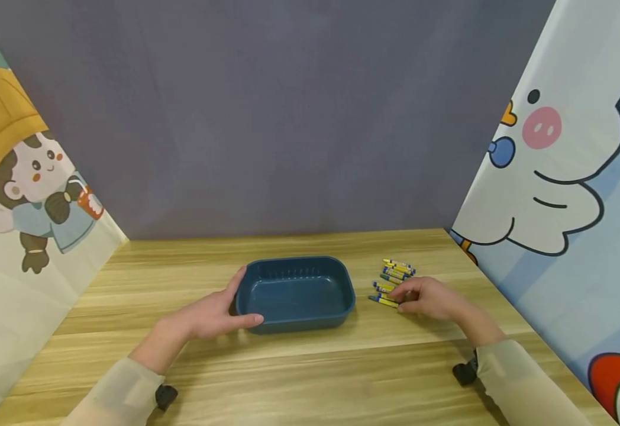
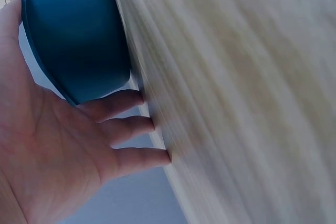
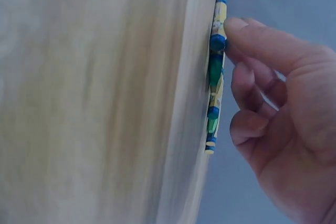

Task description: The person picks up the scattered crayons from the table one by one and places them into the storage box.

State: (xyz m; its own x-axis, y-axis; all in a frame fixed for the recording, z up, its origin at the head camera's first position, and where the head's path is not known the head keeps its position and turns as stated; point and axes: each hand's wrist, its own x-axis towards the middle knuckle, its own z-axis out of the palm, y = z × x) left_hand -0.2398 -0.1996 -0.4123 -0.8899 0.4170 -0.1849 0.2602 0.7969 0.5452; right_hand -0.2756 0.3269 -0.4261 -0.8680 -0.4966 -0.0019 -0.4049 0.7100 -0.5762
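Note:
A dark blue rectangular plastic basin (image 1: 294,296) stands on the table. My left hand (image 1: 211,313) spans its left end, thumb along the near rim and index finger at the far left corner. In the left wrist view, straight fingers (image 2: 142,162) reach down to the tabletop beside the basin wall. To the basin's right, my right hand (image 1: 429,300) pinches the right end of the nearest crayon (image 1: 383,301), a yellow-wrapped one with a dark blue tip, between thumb and index finger. That crayon lies low at the table, its other fingers (image 3: 249,121) curled.
Several more yellow-wrapped crayons (image 1: 395,271) lie in a loose group just beyond the right hand. The wooden table (image 1: 310,378) ends at a grey backdrop (image 1: 288,118), with cartoon-printed panels (image 1: 560,195) at both sides.

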